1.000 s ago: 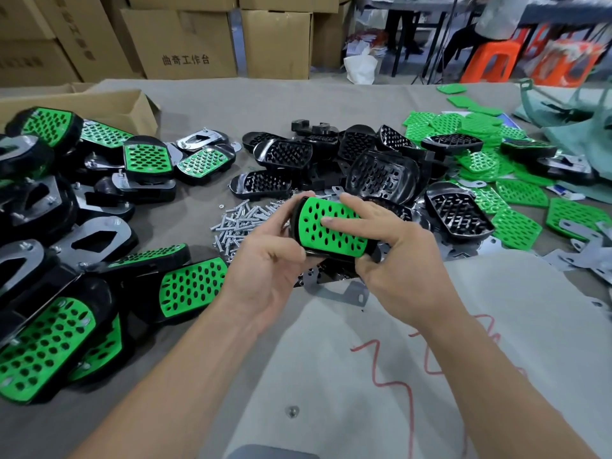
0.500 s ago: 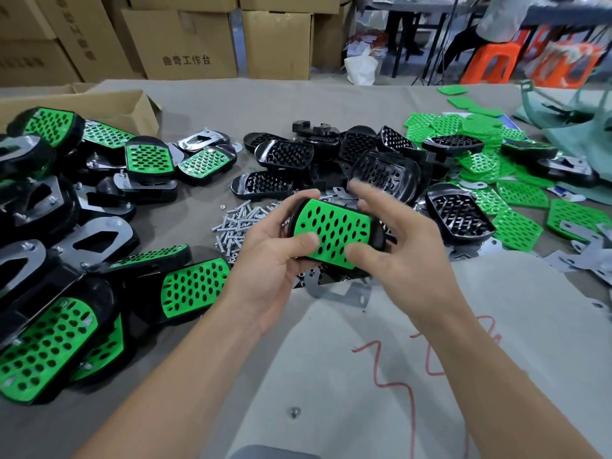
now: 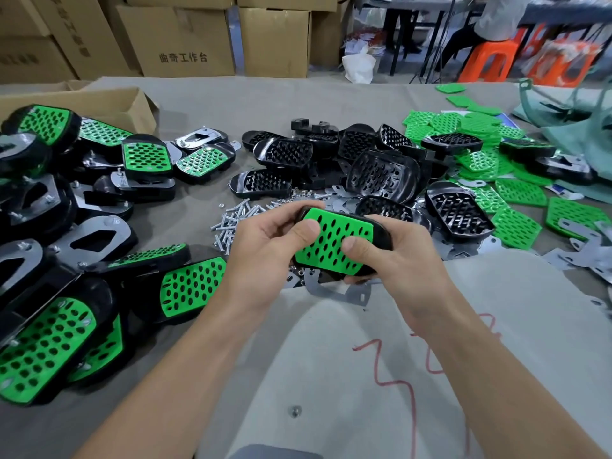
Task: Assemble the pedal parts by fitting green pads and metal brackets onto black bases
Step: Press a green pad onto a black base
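Thumbs (image 3: 306, 226) on green pad (image 3: 331, 240); left hand (image 3: 265, 256) and right hand (image 3: 405, 260) — tight around black base (image 3: 384, 236)

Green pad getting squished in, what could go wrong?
1. Thumbs of the left hand and right hand press the pad into the base; pushed unevenly, one edge may stay unseated.
2. It is held over a bracket, beside loose screws; a slip could scatter them.
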The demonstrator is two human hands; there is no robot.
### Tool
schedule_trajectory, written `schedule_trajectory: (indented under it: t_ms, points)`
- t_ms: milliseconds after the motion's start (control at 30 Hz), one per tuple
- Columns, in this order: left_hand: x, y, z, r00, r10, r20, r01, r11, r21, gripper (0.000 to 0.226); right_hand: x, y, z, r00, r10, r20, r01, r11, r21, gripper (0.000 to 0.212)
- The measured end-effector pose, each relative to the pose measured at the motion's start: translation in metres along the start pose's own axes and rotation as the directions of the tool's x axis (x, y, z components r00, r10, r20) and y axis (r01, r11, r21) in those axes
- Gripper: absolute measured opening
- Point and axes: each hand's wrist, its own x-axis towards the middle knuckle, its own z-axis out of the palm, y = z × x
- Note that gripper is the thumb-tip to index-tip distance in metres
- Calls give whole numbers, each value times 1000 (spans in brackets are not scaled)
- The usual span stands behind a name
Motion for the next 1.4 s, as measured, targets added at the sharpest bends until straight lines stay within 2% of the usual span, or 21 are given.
schedule_trajectory:
  t_ms: [267,567,733,967,1100,1400]
  points:
    - [2,-1,-4,997,-13,75,19,996,-81,33,-1,-1,0,1000,-21,-11,21,999,-33,18]
    - [1,-3,0,996,14,86,-17,999,38,33,1,4,0,998,56,12,-57,990,128,15]
    - [0,-2,1,994,-16,111,14,1000,20,31,1,3,0,998,56,-19,-54,994,100,22]
    - [-1,-1,0,995,-69,76,73,996,-47,35,-2,0,2,998,56,-25,-53,995,89,22]
    - [-1,-1,1,995,-90,43,93,993,-75,35,-3,-1,3,998,47,-35,-44,996,82,12]
    - [0,-3,3,995,-99,-20,100,994,54,22,-3,-3,2,999,40,30,-40,999,10,12]
